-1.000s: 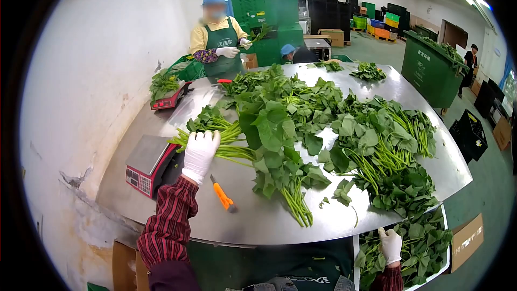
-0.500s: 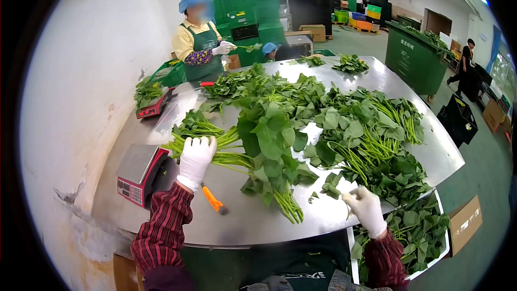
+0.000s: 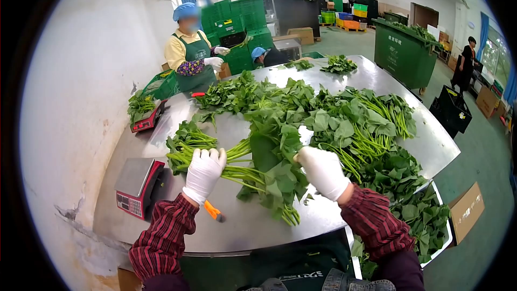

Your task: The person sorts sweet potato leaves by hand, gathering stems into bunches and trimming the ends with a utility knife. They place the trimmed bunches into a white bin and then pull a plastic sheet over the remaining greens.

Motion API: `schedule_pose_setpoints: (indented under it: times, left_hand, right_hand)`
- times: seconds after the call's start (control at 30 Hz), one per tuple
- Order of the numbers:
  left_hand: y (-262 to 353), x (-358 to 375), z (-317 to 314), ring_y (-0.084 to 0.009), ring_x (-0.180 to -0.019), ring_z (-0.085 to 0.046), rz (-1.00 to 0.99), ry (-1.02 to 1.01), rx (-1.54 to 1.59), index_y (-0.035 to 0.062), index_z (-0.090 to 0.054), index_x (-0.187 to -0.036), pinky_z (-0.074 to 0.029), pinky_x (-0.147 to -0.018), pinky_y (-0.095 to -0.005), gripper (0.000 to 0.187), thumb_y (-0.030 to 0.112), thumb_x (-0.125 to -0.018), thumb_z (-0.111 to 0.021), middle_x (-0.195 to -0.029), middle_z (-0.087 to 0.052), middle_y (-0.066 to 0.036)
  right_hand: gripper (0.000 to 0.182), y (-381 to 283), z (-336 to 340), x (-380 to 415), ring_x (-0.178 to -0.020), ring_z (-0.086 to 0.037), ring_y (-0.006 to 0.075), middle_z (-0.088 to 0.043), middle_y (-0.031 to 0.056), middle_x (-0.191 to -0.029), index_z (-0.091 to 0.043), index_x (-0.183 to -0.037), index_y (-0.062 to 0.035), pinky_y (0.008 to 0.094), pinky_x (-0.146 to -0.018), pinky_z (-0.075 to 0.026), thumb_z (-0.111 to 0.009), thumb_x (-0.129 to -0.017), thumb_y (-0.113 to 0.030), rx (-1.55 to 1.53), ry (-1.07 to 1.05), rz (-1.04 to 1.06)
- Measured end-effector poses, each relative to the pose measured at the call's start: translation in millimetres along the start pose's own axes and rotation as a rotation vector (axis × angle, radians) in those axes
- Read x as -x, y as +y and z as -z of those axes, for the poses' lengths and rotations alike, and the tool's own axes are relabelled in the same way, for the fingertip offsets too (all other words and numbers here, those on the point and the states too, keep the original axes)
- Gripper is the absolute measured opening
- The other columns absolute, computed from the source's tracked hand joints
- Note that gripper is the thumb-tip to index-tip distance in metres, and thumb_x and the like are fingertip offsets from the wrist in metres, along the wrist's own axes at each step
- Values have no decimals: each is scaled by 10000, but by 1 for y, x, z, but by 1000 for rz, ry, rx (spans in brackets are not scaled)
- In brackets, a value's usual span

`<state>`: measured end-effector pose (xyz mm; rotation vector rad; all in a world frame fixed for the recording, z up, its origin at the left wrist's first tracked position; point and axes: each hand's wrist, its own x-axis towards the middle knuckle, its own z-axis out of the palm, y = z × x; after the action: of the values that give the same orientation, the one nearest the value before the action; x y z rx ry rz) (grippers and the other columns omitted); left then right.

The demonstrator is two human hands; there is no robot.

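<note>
My left hand (image 3: 204, 175), in a white glove, is closed round the stems of a bunch of leafy greens (image 3: 272, 153), whose broad leaves spread to the right above the metal table (image 3: 237, 234). My right hand (image 3: 323, 172), also gloved, is at the right edge of those leaves with its fingers pinched together. What lies between its fingertips is hidden. Under my left wrist lies an orange-handled tool (image 3: 214, 212) with a dark end. More cut greens (image 3: 188, 139) rest just behind my left hand.
A red scale (image 3: 137, 188) stands at the left, with a second scale (image 3: 148, 121) holding greens behind it. Heaped greens (image 3: 366, 134) cover the table's right side. Below the right edge is a white bin (image 3: 447, 231) of leaves. A co-worker (image 3: 191, 54) stands across the table.
My right hand has moved left and up from beside the white bin to the bunch's leaves. My left hand keeps its hold, slightly further right. The co-worker's hands have moved apart.
</note>
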<state>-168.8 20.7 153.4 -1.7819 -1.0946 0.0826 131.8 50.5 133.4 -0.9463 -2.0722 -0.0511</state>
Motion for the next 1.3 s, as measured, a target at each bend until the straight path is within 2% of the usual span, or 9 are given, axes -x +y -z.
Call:
schedule_pose_setpoints:
  times: [0.1, 0.17, 0.23, 0.3, 0.6, 0.9, 1.1, 1.23, 1.3]
  left_hand:
    - [2, 0, 8, -199, -670, -470, -19, -29, 26, 121, -524, -1212, -414, -690, -332, 457, 78, -757, -517, -726, -451, -48]
    - [5, -1, 9, -199, -649, -455, -41, -10, 35, 165, -497, -1260, -411, -672, -333, 513, 67, -757, -512, -710, -426, -45]
    - [10, -5, 11, -200, -628, -440, -60, 18, 41, 210, -470, -1309, -408, -654, -335, 574, 56, -757, -507, -694, -401, -42]
    - [16, -8, 18, -201, -603, -428, -82, -7, 59, 260, -446, -1332, -396, -627, -331, 616, 49, -756, -506, -684, -382, -44]
    - [25, -25, 31, -168, -545, -376, -153, 90, 45, 341, -439, -1334, -360, -559, -303, 668, 48, -740, -523, -667, -337, -30]
    - [34, -37, 33, -170, -549, -400, -182, 85, 90, 331, -457, -1319, -346, -557, -301, 600, 66, -783, -506, -701, -378, -47]
    - [30, -45, 40, -173, -556, -406, -159, 94, 77, 276, -494, -1298, -340, -563, -307, 541, 76, -795, -503, -702, -385, -51]
    - [28, -47, 39, -173, -557, -405, -152, 90, 75, 273, -516, -1278, -333, -562, -306, 510, 86, -804, -505, -698, -382, -49]
    - [26, -49, 41, -173, -556, -405, -148, 107, 70, 272, -520, -1275, -333, -562, -306, 500, 88, -810, -502, -697, -382, -50]
  right_hand:
    - [174, 16, 21, -7, -565, -588, 318, -593, 133, -630, -548, -747, -28, 365, -506, -455, -614, -833, -165, -61, -5, -195]
    - [185, 26, 31, -12, -581, -592, 317, -609, 147, -666, -531, -746, -15, 356, -513, -454, -608, -840, -154, -183, 24, -231]
    - [173, 37, 35, -19, -625, -600, 318, -623, 153, -703, -519, -761, -11, 364, -537, -459, -596, -845, -142, -77, -4, -235]
    - [158, 44, 40, -25, -638, -594, 328, -583, 141, -645, -531, -790, -59, 413, -570, -455, -572, -854, -197, 77, 43, -143]
    - [168, 64, 62, -46, -645, -591, 326, -575, 142, -677, -507, -784, -44, 404, -561, -455, -575, -849, -183, 148, 34, 30]
    - [192, 35, 79, -53, -629, -590, 317, -558, 138, -649, -496, -766, -43, 385, -533, -456, -582, -855, -190, -29, 113, 101]
    - [228, 19, 92, -52, -612, -571, 321, -545, 129, -649, -488, -737, -44, 388, -525, -444, -576, -869, -208, 174, 21, 125]
    - [186, 6, 99, -47, -579, -563, 267, -537, 96, -639, -498, -731, -63, 349, -508, -445, -618, -832, -163, 301, 221, 168]
    - [87, -5, 97, -47, -561, -560, 233, -534, 60, -631, -575, -826, -82, 317, -493, -438, -635, -773, -116, 148, 330, 379]
